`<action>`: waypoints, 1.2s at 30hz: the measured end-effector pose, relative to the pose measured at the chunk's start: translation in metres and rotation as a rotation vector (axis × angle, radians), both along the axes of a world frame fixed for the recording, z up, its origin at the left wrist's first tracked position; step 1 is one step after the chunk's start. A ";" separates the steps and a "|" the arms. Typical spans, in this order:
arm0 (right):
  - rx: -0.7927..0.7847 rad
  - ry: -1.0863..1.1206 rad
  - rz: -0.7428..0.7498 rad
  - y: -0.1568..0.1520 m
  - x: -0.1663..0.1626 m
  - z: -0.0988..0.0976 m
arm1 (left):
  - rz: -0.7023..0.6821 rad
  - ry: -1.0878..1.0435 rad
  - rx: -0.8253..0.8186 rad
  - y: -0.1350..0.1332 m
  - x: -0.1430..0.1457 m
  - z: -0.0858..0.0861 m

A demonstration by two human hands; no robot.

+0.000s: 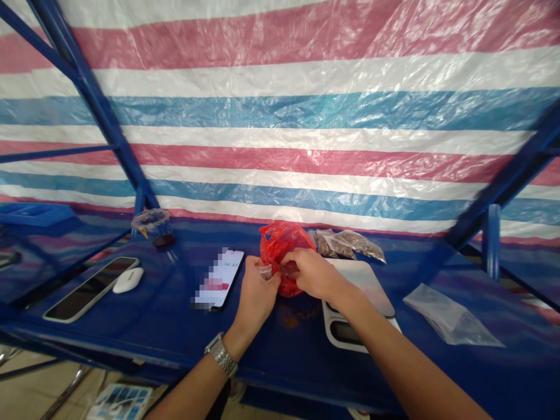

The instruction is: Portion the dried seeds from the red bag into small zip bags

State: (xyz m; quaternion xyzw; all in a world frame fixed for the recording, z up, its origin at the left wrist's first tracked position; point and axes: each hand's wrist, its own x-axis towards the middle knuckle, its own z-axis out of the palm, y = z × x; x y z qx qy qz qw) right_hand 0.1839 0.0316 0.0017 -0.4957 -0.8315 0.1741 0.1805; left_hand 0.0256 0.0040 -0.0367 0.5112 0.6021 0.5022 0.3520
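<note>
A red plastic bag [280, 245] sits on the blue shelf surface [175, 326] in the middle. My left hand [258, 291], with a metal watch on its wrist, is closed and pinches a small clear packet at the bag's left side. My right hand [308, 271] is closed too, gripping the bag's front beside the left hand. Both hands touch the bag. A white digital scale [363, 291] lies just right of the bag, under my right forearm. What is inside the bag is hidden.
A phone [219, 277] lies left of the bag, with a long dark keyboard-like slab [90, 289] and a white mouse [128, 280] further left. Small clear packets of brown bits [350, 244] lie behind the scale. An empty clear bag [450, 318] lies at the right. Blue frame posts stand on both sides.
</note>
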 end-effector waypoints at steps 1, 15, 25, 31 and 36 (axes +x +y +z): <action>-0.009 0.000 -0.036 -0.001 -0.001 0.000 | 0.002 0.007 -0.010 0.000 -0.001 0.001; 0.041 -0.117 -0.229 -0.016 -0.002 0.004 | 0.023 -0.063 0.141 -0.001 -0.001 0.002; -0.048 0.236 -0.158 -0.015 0.000 -0.013 | -0.054 -0.082 0.095 -0.004 0.004 0.010; -0.244 0.630 -0.107 -0.005 0.005 -0.024 | -0.046 -0.067 0.147 0.001 -0.001 0.012; -0.180 0.682 -0.090 -0.003 0.015 -0.021 | -0.067 -0.036 0.220 0.003 -0.002 0.015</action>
